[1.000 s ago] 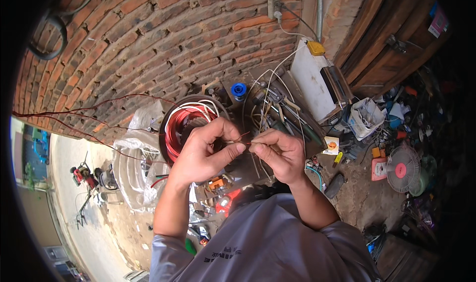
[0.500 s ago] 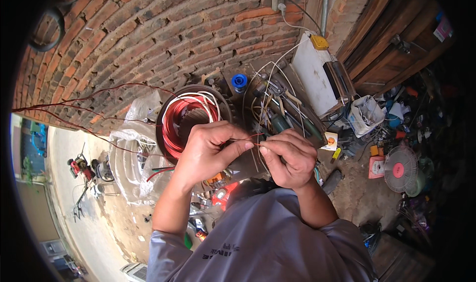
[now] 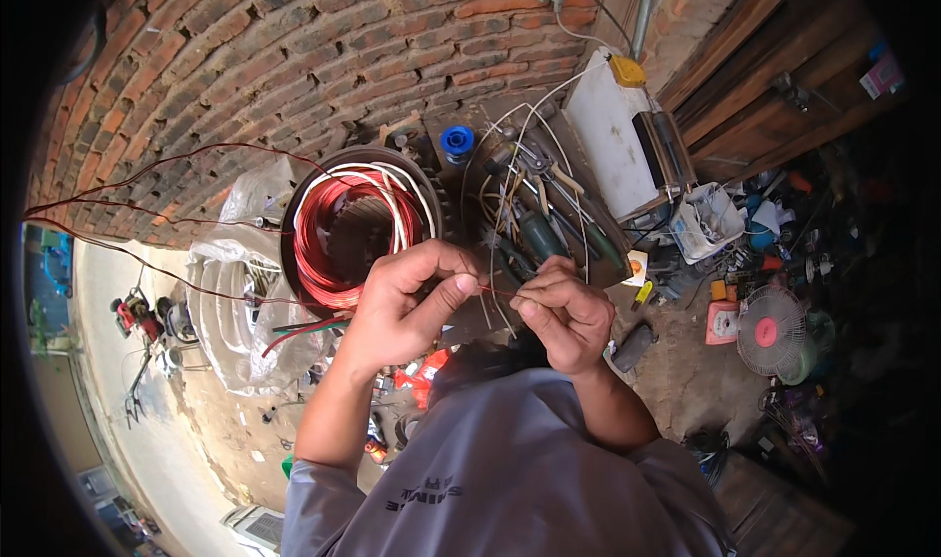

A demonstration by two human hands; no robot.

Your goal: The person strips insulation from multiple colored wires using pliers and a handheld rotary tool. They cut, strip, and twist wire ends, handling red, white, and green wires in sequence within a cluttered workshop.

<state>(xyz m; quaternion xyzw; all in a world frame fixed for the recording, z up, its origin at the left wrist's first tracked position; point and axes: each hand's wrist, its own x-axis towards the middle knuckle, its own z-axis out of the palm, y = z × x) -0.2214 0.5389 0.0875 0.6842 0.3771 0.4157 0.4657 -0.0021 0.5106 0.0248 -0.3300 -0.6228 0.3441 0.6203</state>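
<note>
Between my two hands a thin reddish-brown wire (image 3: 497,292) is stretched. My left hand (image 3: 412,297) pinches one side of it between thumb and forefinger. The thumb and curled fingers of my right hand (image 3: 566,312) grip the other side, a short gap away. Just beyond my left hand sits a dark round metal housing (image 3: 290,226), with thick bundles of red wire (image 3: 316,248) and white sleeving (image 3: 400,209) around its inside. My left hand covers part of its near rim. Long dark red leads (image 3: 147,268) run from the housing to the far left.
Pliers and other hand tools (image 3: 539,234) lie in a tray beyond my right hand. A blue spool (image 3: 457,142) stands beside it. Clear plastic wrapping (image 3: 230,307) lies left of the housing. On the right are a white basket (image 3: 708,226) and a fan (image 3: 771,332). A brick wall (image 3: 333,57) rises behind.
My hands have drawn slightly apart, and the wire now spans between them where loose ends showed at the fingertips. The whole view has shifted a little.
</note>
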